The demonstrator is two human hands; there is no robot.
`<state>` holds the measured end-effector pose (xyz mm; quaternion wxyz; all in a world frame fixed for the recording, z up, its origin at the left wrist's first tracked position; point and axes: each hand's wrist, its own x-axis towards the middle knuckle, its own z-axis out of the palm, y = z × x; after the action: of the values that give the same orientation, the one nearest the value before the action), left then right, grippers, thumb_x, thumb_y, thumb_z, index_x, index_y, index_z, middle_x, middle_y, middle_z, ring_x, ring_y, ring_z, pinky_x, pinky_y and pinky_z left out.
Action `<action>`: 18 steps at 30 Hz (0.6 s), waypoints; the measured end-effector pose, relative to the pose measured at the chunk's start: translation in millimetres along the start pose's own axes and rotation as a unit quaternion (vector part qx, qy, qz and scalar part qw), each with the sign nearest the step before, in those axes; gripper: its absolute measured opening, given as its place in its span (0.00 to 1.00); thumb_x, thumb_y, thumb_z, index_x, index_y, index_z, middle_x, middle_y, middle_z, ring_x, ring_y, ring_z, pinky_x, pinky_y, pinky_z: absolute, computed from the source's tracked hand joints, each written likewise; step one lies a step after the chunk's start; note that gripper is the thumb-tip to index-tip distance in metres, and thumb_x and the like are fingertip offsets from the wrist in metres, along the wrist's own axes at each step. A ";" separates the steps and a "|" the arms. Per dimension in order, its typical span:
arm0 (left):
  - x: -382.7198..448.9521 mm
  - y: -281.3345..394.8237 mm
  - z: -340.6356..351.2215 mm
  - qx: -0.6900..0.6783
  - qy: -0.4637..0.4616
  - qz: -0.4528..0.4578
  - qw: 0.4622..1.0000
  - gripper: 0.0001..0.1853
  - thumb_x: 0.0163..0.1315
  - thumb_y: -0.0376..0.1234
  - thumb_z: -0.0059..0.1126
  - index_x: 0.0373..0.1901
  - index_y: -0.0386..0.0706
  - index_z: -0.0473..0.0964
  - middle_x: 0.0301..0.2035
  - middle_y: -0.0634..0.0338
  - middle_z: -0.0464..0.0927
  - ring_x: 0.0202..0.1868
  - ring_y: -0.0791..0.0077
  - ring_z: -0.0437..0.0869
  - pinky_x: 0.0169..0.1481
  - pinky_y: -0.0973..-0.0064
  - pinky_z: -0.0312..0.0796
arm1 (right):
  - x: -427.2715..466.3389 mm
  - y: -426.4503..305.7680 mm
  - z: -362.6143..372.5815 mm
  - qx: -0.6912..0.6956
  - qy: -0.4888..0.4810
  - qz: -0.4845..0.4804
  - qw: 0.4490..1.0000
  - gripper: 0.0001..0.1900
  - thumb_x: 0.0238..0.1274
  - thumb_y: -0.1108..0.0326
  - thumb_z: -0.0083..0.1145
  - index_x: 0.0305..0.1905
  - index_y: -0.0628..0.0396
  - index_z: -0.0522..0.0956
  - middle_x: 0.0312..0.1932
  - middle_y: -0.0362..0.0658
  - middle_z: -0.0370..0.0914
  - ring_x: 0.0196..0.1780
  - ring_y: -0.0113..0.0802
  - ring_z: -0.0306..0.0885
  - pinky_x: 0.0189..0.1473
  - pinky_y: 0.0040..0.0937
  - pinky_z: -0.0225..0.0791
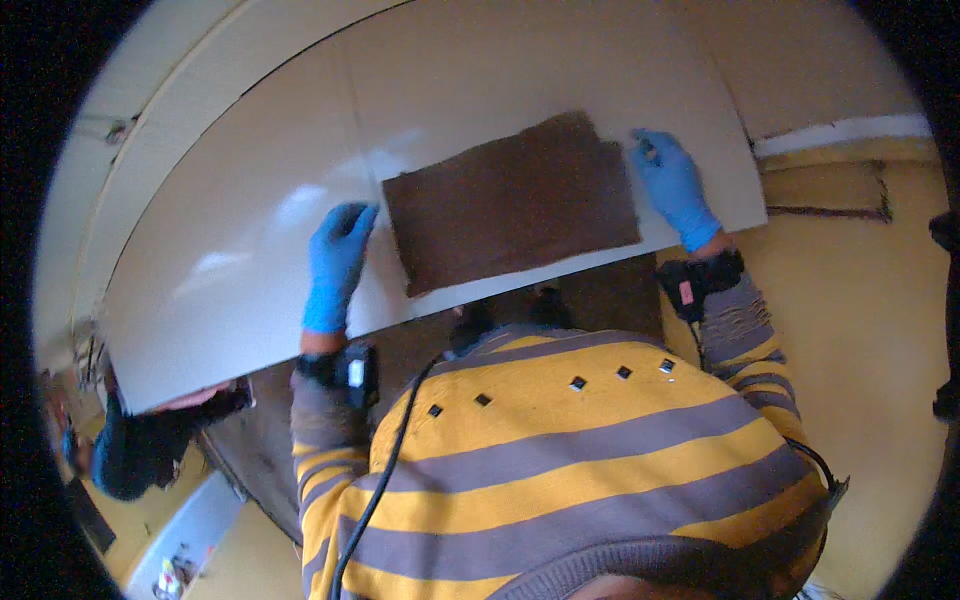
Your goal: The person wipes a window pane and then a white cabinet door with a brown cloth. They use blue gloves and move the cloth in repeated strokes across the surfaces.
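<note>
A dark brown rectangular sheet (pixel 517 210), perhaps cloth or leather, lies flat on a white tabletop (pixel 217 315) before me. Its upper right corner is uneven, and its lower side runs close to the table's near edge. Just off the sheet's left side is my left hand (pixel 334 259), in a blue glove, its thumb and bent fingers slightly apart with nothing visible between them. My right hand (pixel 671 187), also blue-gloved, hovers over or rests on the table beyond the sheet's right side. Its fingers curl around a small dark spot, which may be a gap or an object.
Strapped devices sit on my left wrist (pixel 360 375) and right wrist (pixel 686 289), and a black cable (pixel 386 480) crosses my striped top. Blurred dark items (pixel 142 457) hang by the table's left end. A pale surface (pixel 187 525) carries small objects at lower left. Yellow floor (pixel 847 322) lies at right.
</note>
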<state>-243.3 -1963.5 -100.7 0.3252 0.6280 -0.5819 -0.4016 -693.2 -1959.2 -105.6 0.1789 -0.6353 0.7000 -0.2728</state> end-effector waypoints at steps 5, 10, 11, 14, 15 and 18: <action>25.2 -0.5 25.9 0.190 0.093 0.087 0.973 0.10 0.64 0.38 0.60 0.44 0.48 0.83 0.41 0.57 0.81 0.37 0.66 0.85 0.45 0.71 0.76 | 22.4 3.5 25.9 -0.146 -0.044 -0.057 0.987 0.15 0.62 0.64 0.57 0.53 0.51 0.78 0.51 0.50 0.77 0.51 0.53 0.77 0.50 0.45 0.72; 32.9 8.4 36.1 0.262 0.084 0.116 0.954 0.10 0.63 0.38 0.61 0.42 0.47 0.83 0.39 0.56 0.81 0.37 0.62 0.84 0.43 0.68 0.76 | 17.4 5.0 32.2 -0.120 -0.033 -0.038 0.992 0.10 0.61 0.65 0.57 0.45 0.53 0.79 0.48 0.50 0.77 0.49 0.53 0.77 0.48 0.46 0.72; 34.5 9.9 37.9 0.269 0.081 0.128 0.951 0.09 0.62 0.38 0.61 0.41 0.47 0.84 0.39 0.56 0.81 0.37 0.60 0.84 0.43 0.67 0.76 | 17.2 5.6 31.6 -0.114 -0.022 -0.043 0.992 0.09 0.61 0.65 0.58 0.44 0.54 0.80 0.47 0.50 0.77 0.49 0.53 0.77 0.48 0.46 0.72; 39.9 9.8 41.5 0.280 0.066 0.152 0.946 0.08 0.61 0.37 0.61 0.39 0.47 0.83 0.39 0.55 0.80 0.39 0.55 0.83 0.44 0.64 0.76 | 16.3 7.3 31.0 -0.034 -0.001 -0.032 0.999 0.07 0.60 0.66 0.59 0.40 0.55 0.79 0.44 0.50 0.77 0.46 0.53 0.78 0.46 0.45 0.72; 42.1 8.5 43.0 0.276 0.055 0.148 0.948 0.08 0.61 0.37 0.60 0.39 0.47 0.83 0.39 0.55 0.80 0.40 0.54 0.83 0.44 0.64 0.76 | 16.0 9.0 30.6 -0.030 0.014 -0.049 0.998 0.07 0.60 0.68 0.59 0.41 0.56 0.79 0.43 0.50 0.77 0.45 0.51 0.78 0.46 0.42 0.72; 46.8 2.4 46.3 0.271 0.055 0.156 0.948 0.07 0.62 0.35 0.58 0.37 0.46 0.82 0.40 0.54 0.80 0.41 0.51 0.82 0.45 0.62 0.75 | 16.4 12.7 28.1 -0.005 0.047 -0.079 0.996 0.07 0.60 0.68 0.60 0.41 0.56 0.79 0.38 0.49 0.79 0.42 0.49 0.79 0.45 0.40 0.73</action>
<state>-285.3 -2007.5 -126.0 0.2329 0.6150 -0.7407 -0.1375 -688.5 -1979.2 -133.9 0.1203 -0.6757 0.6570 -0.3118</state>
